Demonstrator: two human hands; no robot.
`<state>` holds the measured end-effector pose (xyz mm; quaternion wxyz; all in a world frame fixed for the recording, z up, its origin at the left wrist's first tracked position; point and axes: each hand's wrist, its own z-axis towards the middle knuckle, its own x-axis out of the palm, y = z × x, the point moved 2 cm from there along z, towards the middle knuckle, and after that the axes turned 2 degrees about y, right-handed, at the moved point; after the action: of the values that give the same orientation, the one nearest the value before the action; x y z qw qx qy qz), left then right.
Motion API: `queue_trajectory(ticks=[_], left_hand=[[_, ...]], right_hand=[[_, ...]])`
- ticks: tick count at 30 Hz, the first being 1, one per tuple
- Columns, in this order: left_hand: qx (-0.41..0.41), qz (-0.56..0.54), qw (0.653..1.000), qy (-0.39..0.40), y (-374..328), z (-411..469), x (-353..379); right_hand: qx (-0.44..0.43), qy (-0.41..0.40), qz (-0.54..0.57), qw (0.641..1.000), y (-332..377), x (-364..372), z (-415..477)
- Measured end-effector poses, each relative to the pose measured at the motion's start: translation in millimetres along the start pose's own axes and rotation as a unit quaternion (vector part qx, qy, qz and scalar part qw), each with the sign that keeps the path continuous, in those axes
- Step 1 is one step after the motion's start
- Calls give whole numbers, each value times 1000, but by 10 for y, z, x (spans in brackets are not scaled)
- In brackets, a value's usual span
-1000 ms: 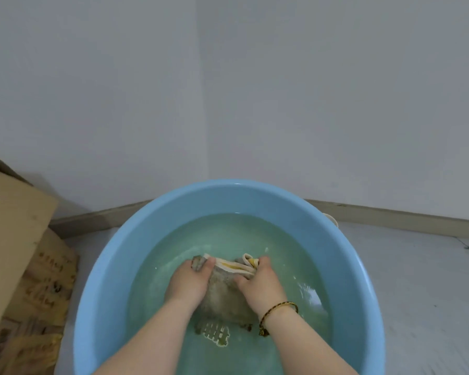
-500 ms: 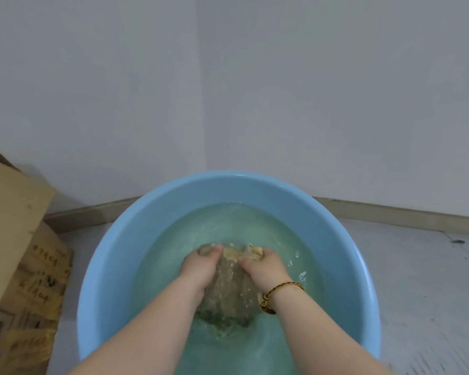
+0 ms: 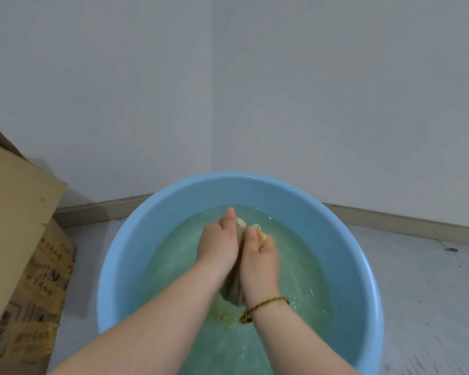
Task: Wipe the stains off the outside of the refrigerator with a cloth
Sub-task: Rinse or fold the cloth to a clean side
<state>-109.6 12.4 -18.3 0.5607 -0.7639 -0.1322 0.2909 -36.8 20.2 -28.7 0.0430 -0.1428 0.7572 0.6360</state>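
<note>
While the person bent over the blue basin on the floor, both hands were down in the water near its middle. The left hand and right hand lay side by side, touching. Their fingers were curled round the bunched cloth and squeezed it between them, thumbs laid along the top. One end of the cloth poked out towards twelve o'clock and the other hung below the wrists at six o'clock. The refrigerator was nowhere in sight, so I judged this to be the wetting and wringing step, with the wiping not yet begun.

The likeliest slip, to my eye, was a poor wring: lifted out heavy with water, the cloth would drip across the floor and leave runs on the refrigerator instead of clearing stains. A hard twist low in the basin could also slop water over the rim, and the cardboard box at nine o'clock stood near enough to soak it up.

By my count there were one basin, one cloth, two hands, one beaded bracelet on the right wrist, and one cardboard box.
</note>
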Motion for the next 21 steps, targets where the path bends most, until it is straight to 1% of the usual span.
queue_trajectory(ticks=[3, 4, 7, 8, 10, 12, 14, 16, 19, 21], left_hand=[[-24, -52, 998, -9, 20, 29, -7], [-16, -49, 999, 5, 18, -19, 13], [5, -25, 998, 55, 13, -158, 83], [-1, -23, 998, 56, 18, -141, 64], [-42, -41, 998, 25, 96, 18, -2], [-83, -86, 993, 12, 216, 89, -9], [-114, -118, 986, 37, 276, 7, 47], [-125, -138, 980, 71, 280, -75, 106], [-120, -128, 980, 93, 276, 17, 39], [-134, -115, 978, 108, 344, 136, -56]], right_hand=[[-45, -6, -42, 998, 58, -25, -19], [-40, -2, -43, 998, 53, -41, 72], [10, -25, -1, 1000, 21, -90, 190], [18, -22, 8, 1000, -27, -74, 142], [11, -8, 7, 1000, -85, -7, -5], [-20, 21, -45, 999, -54, 31, -67], [-27, 33, -103, 994, -43, -4, 58], [-12, 29, -148, 989, -74, -80, 248], [16, 49, -198, 979, -140, -198, 430], [3, 83, -218, 972, -164, -251, 469]])
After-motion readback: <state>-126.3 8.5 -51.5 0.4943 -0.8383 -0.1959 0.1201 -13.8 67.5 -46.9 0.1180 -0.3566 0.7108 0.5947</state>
